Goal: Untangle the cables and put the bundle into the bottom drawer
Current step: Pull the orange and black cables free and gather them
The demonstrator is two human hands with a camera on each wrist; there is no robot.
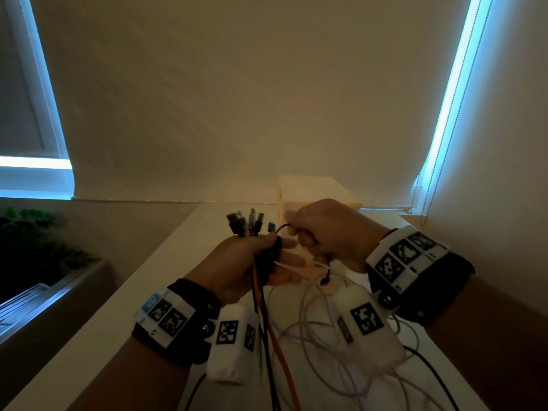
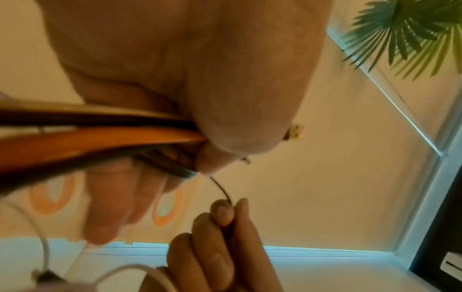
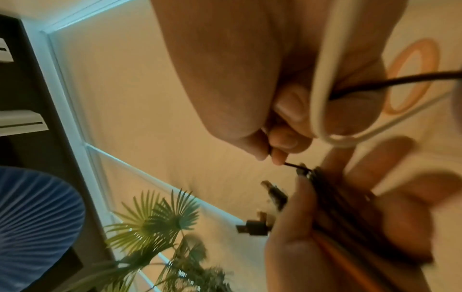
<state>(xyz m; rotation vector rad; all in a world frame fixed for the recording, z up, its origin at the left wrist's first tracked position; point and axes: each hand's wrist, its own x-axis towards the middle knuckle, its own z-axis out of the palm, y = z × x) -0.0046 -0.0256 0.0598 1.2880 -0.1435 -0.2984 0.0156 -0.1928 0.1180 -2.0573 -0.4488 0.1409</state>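
Note:
My left hand (image 1: pixel 255 262) grips a bundle of cables (image 1: pixel 261 280) just below their plugs (image 1: pixel 246 223), which fan out above the fist. An orange cable (image 1: pixel 277 345) and black ones hang down from it; the orange cable (image 2: pixel 100 142) runs across the left wrist view. My right hand (image 1: pixel 314 232) pinches a thin black cable (image 1: pixel 281 227) between thumb and forefinger, right beside the bundle. That thin black cable (image 2: pixel 222 189) arcs between both hands. A white cable (image 3: pixel 322 83) loops over my right fingers. Loose white cables (image 1: pixel 320 345) lie tangled on the white table (image 1: pixel 148 292).
A small pale drawer box (image 1: pixel 314 191) stands on the table behind my hands, against the roller blind (image 1: pixel 267 84). A palm plant (image 3: pixel 160 221) stands at the left, by the window. The table's left edge runs diagonally close to my left forearm.

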